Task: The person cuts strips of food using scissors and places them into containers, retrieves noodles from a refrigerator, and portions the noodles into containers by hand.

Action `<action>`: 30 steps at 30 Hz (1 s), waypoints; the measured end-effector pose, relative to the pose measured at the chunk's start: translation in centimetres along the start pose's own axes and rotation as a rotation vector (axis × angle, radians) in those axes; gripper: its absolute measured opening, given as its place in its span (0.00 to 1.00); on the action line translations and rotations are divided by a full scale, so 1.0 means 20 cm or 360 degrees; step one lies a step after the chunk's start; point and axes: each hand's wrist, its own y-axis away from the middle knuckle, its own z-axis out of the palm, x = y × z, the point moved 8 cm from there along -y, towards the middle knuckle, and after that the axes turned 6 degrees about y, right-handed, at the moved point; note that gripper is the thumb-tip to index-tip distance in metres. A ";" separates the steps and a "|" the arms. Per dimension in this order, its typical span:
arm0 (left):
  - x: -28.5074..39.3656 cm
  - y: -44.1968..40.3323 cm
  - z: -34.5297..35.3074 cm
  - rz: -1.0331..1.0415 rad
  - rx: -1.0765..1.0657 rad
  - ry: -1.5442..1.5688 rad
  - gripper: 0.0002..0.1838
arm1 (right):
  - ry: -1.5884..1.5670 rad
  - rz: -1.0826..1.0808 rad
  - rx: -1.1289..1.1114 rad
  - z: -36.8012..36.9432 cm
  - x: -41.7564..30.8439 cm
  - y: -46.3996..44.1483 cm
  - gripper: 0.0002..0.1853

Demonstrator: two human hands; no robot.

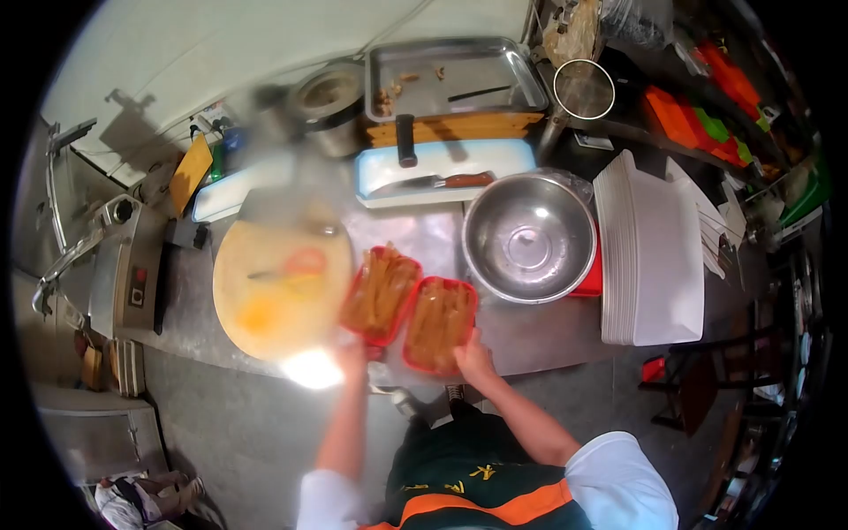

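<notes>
Two red trays filled with long brown strips of food are side by side at the front of the steel table [539, 340]. My left hand [352, 352] is closed on the near edge of the left red tray [382, 296], though glare and blur soften its fingers. On the right red tray [440, 325], my right hand [474, 356] grips the near right corner. Both trays tilt slightly and their inner sides almost touch. Left of them lies a round cutting board [237, 278] bearing blurred orange and yellow pieces.
A steel bowl [530, 237] stands to the right, beside a stack of white trays [652, 265]. Behind are a blue-rimmed white tray [367, 166] with a wooden-handled knife [464, 180] and a metal tray [477, 75] with scraps. A steel pot [331, 102] stands back left.
</notes>
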 end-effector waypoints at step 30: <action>0.02 0.21 -0.33 0.0832 0.0124 -0.0064 0.04 | 0.0237 -0.0334 0.0208 -0.23 -0.31 0.09 0.16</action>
